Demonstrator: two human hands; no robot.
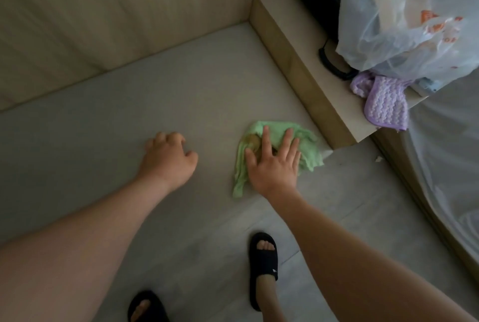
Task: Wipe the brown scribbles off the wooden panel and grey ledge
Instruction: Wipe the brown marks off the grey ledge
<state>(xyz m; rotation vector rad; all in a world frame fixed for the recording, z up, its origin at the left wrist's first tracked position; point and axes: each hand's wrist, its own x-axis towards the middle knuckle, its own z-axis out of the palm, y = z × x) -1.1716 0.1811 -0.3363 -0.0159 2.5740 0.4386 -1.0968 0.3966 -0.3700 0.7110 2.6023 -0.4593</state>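
The right grip (pixel 274 163), released and flat-fingered, presses the green cloth (pixel 308 150) near the grey ledge (pixel 129 104) front edge; the left grip (pixel 168 158) rests loosely curled, empty.

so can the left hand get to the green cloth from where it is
Probably yes. The left hand rests on the grey ledge beside the green cloth, with only bare ledge between them. The right hand lies flat on the cloth, though, covering much of it.

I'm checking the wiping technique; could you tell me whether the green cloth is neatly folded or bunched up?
Bunched up: the green cloth lies in loose wrinkles on the grey ledge under the flat right hand.
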